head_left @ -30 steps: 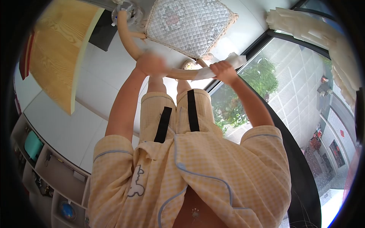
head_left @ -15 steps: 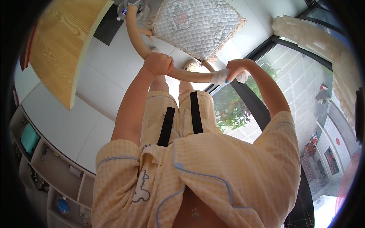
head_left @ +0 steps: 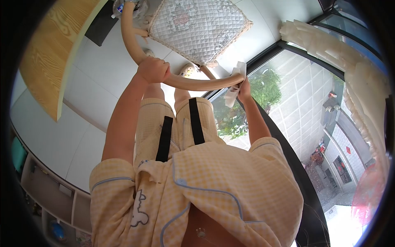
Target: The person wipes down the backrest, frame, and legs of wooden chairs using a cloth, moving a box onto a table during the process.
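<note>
- Tan, rounded, smooth-looking wood forms the curved chair rail [head_left: 201, 85], which arcs on my near side of a quilted seat cushion [head_left: 197, 31], pale, flower-printed and frilled at the edge.
- I have the left hand [head_left: 153, 70] closed around the rail at its bend.
- My right hand [head_left: 245, 88] grips a thin, creased white cloth [head_left: 231, 98] at the rail's right end, its fingers partly hidden.
- I judge the step as working the cloth over that end; continuing calls for snug cloth on the curve and a steadying left grip.
</note>
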A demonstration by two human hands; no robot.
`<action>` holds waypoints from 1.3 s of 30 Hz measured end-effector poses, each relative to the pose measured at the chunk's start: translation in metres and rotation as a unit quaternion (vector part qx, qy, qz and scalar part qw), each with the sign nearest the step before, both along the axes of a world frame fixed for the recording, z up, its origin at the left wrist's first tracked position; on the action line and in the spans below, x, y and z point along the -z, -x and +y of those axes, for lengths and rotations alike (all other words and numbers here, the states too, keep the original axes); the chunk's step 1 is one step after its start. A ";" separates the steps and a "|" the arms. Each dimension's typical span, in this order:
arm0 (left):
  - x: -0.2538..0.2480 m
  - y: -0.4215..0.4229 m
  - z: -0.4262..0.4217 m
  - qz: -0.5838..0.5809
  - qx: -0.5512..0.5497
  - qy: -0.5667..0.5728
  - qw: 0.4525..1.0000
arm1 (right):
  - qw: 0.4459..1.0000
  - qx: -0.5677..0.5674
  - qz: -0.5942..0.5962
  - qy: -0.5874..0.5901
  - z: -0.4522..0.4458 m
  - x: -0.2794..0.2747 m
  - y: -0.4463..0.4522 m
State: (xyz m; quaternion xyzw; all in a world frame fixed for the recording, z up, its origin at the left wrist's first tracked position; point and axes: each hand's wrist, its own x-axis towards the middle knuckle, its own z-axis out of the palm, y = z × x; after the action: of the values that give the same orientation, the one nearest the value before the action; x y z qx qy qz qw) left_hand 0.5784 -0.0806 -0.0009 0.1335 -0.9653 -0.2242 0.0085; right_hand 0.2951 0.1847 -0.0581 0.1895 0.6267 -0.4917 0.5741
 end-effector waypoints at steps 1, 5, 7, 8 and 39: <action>0.000 0.000 0.001 -0.001 0.000 -0.002 1.000 | 0.995 0.063 0.078 -0.007 -0.009 -0.011 -0.015; 0.001 0.000 0.000 0.003 0.001 -0.001 1.000 | 0.987 -0.034 0.105 0.119 -0.012 -0.007 -0.009; 0.001 0.001 0.000 0.005 0.004 -0.002 1.000 | 0.975 -0.119 0.146 0.116 -0.030 -0.028 0.001; -0.001 0.001 0.000 0.000 -0.002 0.008 1.000 | 0.912 -0.329 0.244 0.035 -0.046 -0.050 0.003; -0.003 -0.002 -0.003 0.010 0.022 -0.017 1.000 | 0.691 -0.722 -0.020 -0.026 -0.146 -0.022 -0.114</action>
State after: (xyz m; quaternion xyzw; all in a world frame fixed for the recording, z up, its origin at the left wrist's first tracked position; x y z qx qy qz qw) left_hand 0.5801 -0.0837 0.0022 0.1097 -0.9640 -0.2420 0.0107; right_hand 0.4088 0.0391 -0.0360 -0.2969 0.5716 0.0944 0.7591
